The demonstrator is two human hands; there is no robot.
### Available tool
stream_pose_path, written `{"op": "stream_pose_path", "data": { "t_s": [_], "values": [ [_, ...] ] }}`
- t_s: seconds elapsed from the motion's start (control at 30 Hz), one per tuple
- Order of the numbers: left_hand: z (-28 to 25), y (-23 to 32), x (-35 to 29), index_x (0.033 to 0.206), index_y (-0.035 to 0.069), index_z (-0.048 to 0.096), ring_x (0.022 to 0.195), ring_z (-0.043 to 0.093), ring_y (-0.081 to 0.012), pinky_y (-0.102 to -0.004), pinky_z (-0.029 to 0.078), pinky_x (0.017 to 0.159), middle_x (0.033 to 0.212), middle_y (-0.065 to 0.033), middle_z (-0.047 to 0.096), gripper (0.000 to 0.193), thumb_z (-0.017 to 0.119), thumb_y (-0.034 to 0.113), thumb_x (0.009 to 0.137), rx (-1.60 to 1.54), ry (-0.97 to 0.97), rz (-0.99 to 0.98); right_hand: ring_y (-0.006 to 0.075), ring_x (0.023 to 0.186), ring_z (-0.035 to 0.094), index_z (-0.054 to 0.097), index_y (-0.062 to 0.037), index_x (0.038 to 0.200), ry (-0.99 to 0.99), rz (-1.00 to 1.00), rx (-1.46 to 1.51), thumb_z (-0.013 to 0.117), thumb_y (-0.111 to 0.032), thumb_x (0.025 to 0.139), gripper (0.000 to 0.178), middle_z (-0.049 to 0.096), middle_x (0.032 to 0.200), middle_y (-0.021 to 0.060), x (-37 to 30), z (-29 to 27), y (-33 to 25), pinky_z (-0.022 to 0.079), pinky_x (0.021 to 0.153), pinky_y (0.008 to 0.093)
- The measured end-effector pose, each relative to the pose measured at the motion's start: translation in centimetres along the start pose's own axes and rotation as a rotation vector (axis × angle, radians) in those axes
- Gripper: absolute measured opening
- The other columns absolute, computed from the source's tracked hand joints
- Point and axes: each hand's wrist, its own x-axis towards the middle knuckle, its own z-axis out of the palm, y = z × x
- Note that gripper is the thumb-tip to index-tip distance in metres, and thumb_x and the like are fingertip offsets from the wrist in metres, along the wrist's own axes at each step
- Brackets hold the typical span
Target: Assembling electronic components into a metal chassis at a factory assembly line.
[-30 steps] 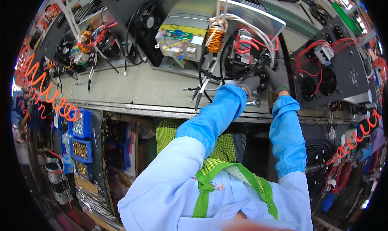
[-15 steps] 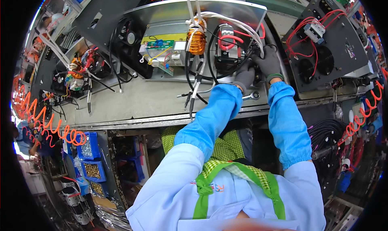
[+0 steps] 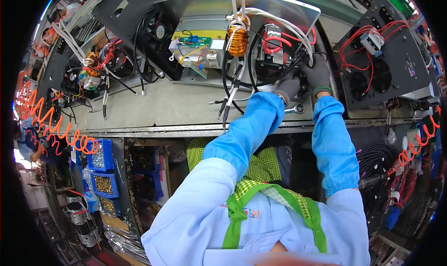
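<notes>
Both my hands wear grey gloves and work at the right end of an open electrical chassis (image 3: 195,82). My left hand (image 3: 288,87) is curled low beside a black component (image 3: 303,83); its fingertips are hidden. My right hand (image 3: 317,74) is bent around the cable ends just right of it, and what its fingers hold is hidden. A bundle of white wires (image 3: 305,39) and a black cable (image 3: 272,82) run to this spot. Left of the hands are a transformer with red leads (image 3: 271,46) and a copper-wound coil (image 3: 237,41). A ratchet wrench (image 3: 295,109) lies just below my left hand.
Another dark panel with red wires (image 3: 372,41) stands at the right, and a similar wired unit (image 3: 93,73) at the left. Orange coiled hoses (image 3: 84,142) hang at both sides. Blue bins of screws (image 3: 104,184) sit below the bench edge (image 3: 186,130).
The whole view has shifted, so the bench and chassis appear farther right. My hands stay at the same cable ends, with only slight movement of the fingers.
</notes>
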Motion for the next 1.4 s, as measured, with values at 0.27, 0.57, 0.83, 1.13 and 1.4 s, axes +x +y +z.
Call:
{"op": "stream_pose_path", "data": {
  "t_s": [0.27,0.57,0.83,1.13,1.4],
  "values": [
    [-0.8,0.6,0.6,0.122,0.009,0.056,0.114,0.053,-0.0395,-0.0441,0.042,0.096,0.121,-0.0216,0.058,0.04,0.046,0.035,0.094,-0.332,-0.153,-0.276,0.0373,0.093,0.056,0.058,-0.0045,0.088,-0.002,-0.024,-0.006,0.073,-0.036,0.072,0.039,0.06,0.094,0.0174,0.2,0.7,-0.1,0.045,0.078,0.0463],
    [-1.0,0.8,0.5,0.119,0.012,0.056,0.109,0.055,-0.0415,-0.0469,0.043,0.092,0.116,-0.0235,0.059,0.037,0.045,0.035,0.093,-0.133,-0.022,-0.264,0.0369,0.092,0.055,0.056,-0.0035,0.088,0.033,-0.032,-0.022,0.072,-0.036,0.073,0.039,0.058,0.092,0.0176,-0.4,0.0,-1.0,0.044,0.077,0.0456],
    [-1.2,2.5,-0.2,0.113,0.008,0.055,0.105,0.056,-0.0423,-0.0481,0.045,0.087,0.109,-0.0235,0.061,0.03,0.048,0.029,0.093,-0.032,-0.04,-0.198,0.0371,0.091,0.056,0.057,-0.0038,0.088,0.001,-0.026,-0.024,0.072,-0.036,0.072,0.039,0.058,0.091,0.0181,0.1,0.5,-0.2,0.044,0.077,0.0464],
    [-4.1,5.5,-5.3,0.107,0.003,0.05,0.09,0.058,-0.0428,-0.0505,0.048,0.075,0.092,-0.0239,0.062,0.025,0.052,0.012,0.084,0.179,0.044,0.138,0.0365,0.088,0.055,0.058,-0.0061,0.085,0.001,-0.065,0.028,0.069,-0.038,0.076,0.035,0.058,0.086,0.0179,0.2,0.6,-0.3,0.043,0.076,0.0461],
    [-8.6,5.2,-14.7,0.09,0.002,0.064,0.086,0.061,-0.0255,-0.037,0.044,0.07,0.082,-0.013,0.063,0.022,0.057,0.018,0.077,1.123,-0.261,0.532,0.036,0.091,0.056,0.06,-0.0053,0.092,0.021,-0.058,0.014,0.07,-0.04,0.075,0.04,0.059,0.091,0.0171,-0.3,0.1,-0.2,0.044,0.079,0.0446]
  ]
}}
